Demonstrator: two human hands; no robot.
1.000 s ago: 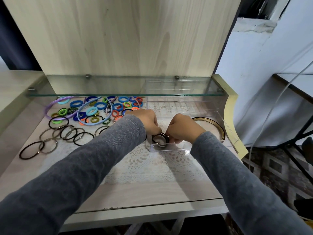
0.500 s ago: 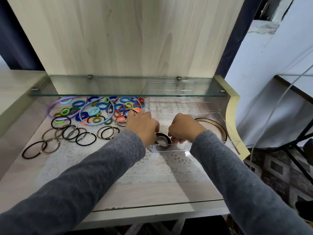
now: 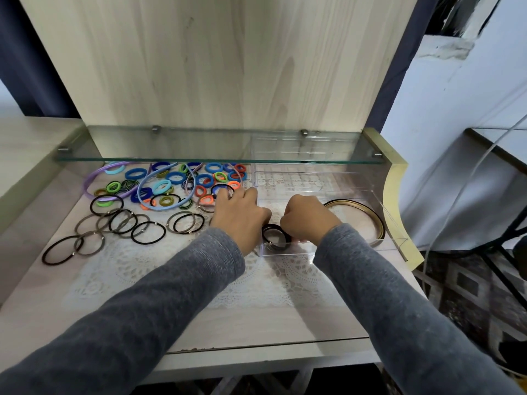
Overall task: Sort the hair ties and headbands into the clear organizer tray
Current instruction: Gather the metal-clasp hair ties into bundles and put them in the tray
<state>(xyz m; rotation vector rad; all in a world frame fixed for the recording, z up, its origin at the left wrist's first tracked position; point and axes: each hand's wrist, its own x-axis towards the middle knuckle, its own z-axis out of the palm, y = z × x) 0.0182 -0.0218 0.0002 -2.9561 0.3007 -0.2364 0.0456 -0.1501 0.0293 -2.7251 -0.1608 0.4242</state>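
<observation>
The clear organizer tray sits at the right of the desk. Its front-left compartment holds a small bunch of black hair ties. My right hand is curled over that compartment, fingers down and gripping the bunch's right side. A brown and gold headband lies in the tray's right compartment. My left hand is left of the tray, its fingers stretched flat onto the edge of the pile of coloured hair ties. Thin black and brown hair ties lie loose further left.
A purple headband and a light blue headband lie among the coloured ties. A glass shelf hangs low over the back of the desk. A white lace mat covers the desktop. The desk's right edge drops to the floor.
My left hand has left the tray's front corner and moved left and back onto the coloured ties. My right hand has stayed curled on the black ties in the tray.
</observation>
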